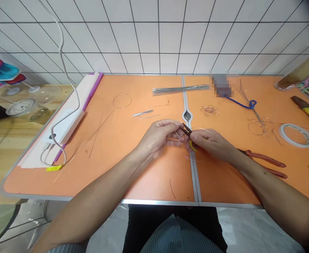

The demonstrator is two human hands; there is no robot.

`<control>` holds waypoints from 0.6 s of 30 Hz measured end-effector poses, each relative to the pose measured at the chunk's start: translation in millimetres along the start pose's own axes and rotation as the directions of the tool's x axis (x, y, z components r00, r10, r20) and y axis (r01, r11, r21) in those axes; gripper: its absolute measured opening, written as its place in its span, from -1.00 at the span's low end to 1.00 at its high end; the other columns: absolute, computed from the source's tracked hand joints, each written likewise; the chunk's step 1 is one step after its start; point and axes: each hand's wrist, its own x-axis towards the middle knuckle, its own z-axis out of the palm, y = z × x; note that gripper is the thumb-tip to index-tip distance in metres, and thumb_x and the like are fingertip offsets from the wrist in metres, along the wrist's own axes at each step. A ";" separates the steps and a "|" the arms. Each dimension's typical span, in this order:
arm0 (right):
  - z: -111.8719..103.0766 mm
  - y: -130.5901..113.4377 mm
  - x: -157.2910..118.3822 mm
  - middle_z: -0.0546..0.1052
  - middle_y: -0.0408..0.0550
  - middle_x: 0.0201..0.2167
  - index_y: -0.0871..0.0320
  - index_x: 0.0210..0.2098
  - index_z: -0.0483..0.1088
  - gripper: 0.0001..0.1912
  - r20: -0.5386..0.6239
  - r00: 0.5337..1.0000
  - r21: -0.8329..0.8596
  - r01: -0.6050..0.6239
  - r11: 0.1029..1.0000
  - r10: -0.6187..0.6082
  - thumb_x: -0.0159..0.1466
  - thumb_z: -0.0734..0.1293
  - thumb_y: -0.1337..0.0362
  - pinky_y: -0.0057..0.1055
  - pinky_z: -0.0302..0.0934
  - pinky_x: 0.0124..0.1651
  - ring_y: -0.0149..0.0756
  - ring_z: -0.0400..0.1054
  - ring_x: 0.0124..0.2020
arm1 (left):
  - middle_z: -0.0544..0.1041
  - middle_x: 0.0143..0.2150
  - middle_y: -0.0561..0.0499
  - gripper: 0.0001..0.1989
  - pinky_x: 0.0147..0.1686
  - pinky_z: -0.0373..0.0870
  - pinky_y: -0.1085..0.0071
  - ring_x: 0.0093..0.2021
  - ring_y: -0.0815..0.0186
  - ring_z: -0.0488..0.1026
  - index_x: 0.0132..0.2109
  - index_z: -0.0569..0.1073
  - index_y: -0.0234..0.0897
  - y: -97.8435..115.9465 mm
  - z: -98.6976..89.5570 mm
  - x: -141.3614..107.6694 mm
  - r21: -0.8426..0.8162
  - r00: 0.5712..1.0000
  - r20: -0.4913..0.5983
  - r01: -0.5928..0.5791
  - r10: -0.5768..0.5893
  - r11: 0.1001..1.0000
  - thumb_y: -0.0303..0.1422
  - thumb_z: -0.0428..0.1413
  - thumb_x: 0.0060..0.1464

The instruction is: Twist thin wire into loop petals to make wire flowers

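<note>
Left hand (156,137) curled, fingertips pinching a thin wire loop (180,137) at frame centre, near the table's middle seam. Right hand (209,142) closed around small pliers (186,129) with a yellow handle, tips right at the wire. Both hands over the orange table (154,175). Red-handled pliers (265,161) lie just beside the right hand, toward the right of frame. Roll of tape (296,135) further right. Straight wire rods (180,90) at top centre.
</note>
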 end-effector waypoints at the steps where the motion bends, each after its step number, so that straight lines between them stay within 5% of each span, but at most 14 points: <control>1: -0.1 -0.2 0.0 0.59 -0.10 -0.38 0.10 -0.29 0.56 -0.43 0.002 1.000 -0.004 0.000 1.000 0.000 0.59 0.22 -0.18 -0.35 0.20 -0.26 -0.30 0.34 -0.38 | 0.63 -0.40 -0.05 -0.90 -0.39 0.59 0.44 -0.40 0.31 0.64 -0.30 0.64 -0.31 0.0 0.3 -0.2 0.000 1.000 0.005 -0.002 0.002 1.000 -0.36 0.33 0.14; 18: -0.1 -0.1 -1.3 0.60 -0.07 -0.38 0.11 -0.25 0.58 -0.40 -0.024 0.999 0.000 -0.026 1.000 0.026 0.55 0.24 -0.24 -0.33 0.22 -0.24 -0.27 0.37 -0.37 | 0.64 -0.39 -0.04 -0.88 -0.37 0.61 0.41 -0.41 0.29 0.64 -0.29 0.65 -0.29 -1.0 -1.2 -0.2 0.014 0.999 0.035 -0.027 0.026 1.000 -0.34 0.34 0.17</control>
